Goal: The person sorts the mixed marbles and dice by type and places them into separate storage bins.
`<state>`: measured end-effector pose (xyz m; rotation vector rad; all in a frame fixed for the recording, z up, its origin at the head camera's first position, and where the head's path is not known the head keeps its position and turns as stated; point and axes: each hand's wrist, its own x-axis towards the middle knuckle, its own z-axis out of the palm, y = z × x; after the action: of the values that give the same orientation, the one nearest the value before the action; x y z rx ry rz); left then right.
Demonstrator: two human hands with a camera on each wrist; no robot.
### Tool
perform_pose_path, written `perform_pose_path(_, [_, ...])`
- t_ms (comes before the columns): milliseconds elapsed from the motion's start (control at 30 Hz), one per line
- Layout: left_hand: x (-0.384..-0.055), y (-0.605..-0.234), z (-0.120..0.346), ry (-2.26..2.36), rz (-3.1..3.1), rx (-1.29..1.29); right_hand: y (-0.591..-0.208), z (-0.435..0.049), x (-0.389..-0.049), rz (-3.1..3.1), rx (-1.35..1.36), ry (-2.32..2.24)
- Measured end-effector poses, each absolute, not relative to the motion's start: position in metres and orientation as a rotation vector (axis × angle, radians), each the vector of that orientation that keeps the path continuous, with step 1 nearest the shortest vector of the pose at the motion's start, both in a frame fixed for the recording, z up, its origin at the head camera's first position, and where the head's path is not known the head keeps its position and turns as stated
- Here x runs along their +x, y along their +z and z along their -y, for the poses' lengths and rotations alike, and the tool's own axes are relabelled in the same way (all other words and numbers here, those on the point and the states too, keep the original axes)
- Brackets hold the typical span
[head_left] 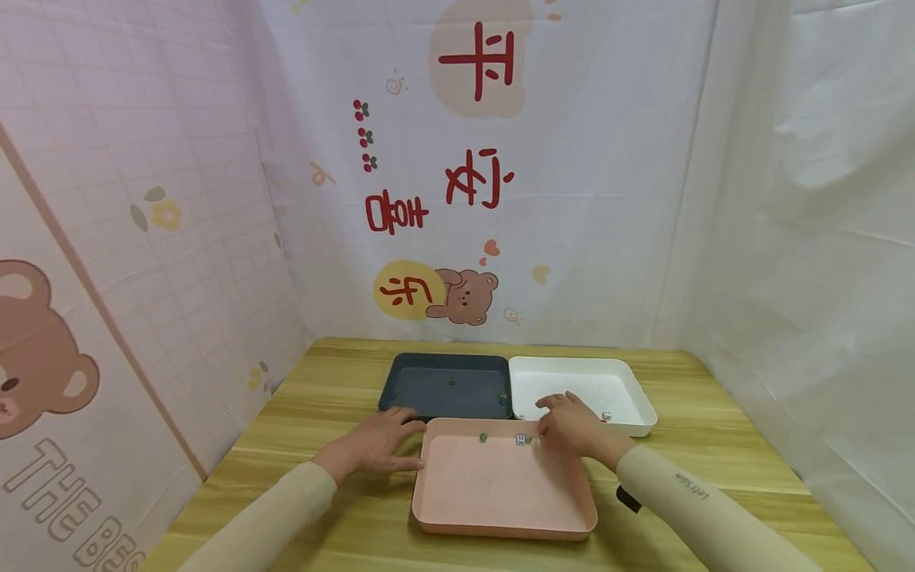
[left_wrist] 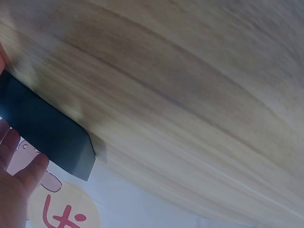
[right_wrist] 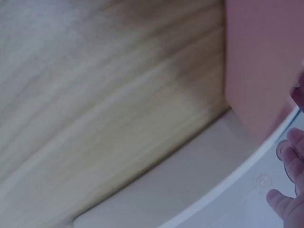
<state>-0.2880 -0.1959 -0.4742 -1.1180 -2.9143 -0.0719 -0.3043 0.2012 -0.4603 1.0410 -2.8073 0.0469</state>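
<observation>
A pink tray (head_left: 500,485) lies nearest on the table, with several small cubes in it along the far side. One is a white cube with dark marks (head_left: 520,438); another is a green cube (head_left: 483,438). My left hand (head_left: 379,441) touches the tray's left rim, fingers relaxed and spread. My right hand (head_left: 572,425) reaches over the tray's far right corner, fingertips down beside the cubes. Some right fingers (right_wrist: 295,164) stretch out straight in the right wrist view. Whether the thumb and forefinger pinch a cube is hidden.
Behind the pink tray stand a dark tray (head_left: 450,389) on the left and a white tray (head_left: 572,381) on the right, touching. Each has a few tiny pieces inside, including a small cube (head_left: 606,415) in the white one. Printed cloth (head_left: 586,199) walls the wooden table (head_left: 336,381).
</observation>
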Motion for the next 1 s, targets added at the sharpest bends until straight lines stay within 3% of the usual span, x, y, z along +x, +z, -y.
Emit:
perform_pose_path(533, [-0.286, -0.474, 0.198, -0.08, 2.909, -1.124, -0.411, -0.235, -0.32, 2.728, 0.944, 0.17])
perform_pose_path(1000, [-0.289, -0.475, 0.197, -0.073, 2.919, -1.117, -0.418, -0.28, -0.333, 2.783, 0.824, 0.147])
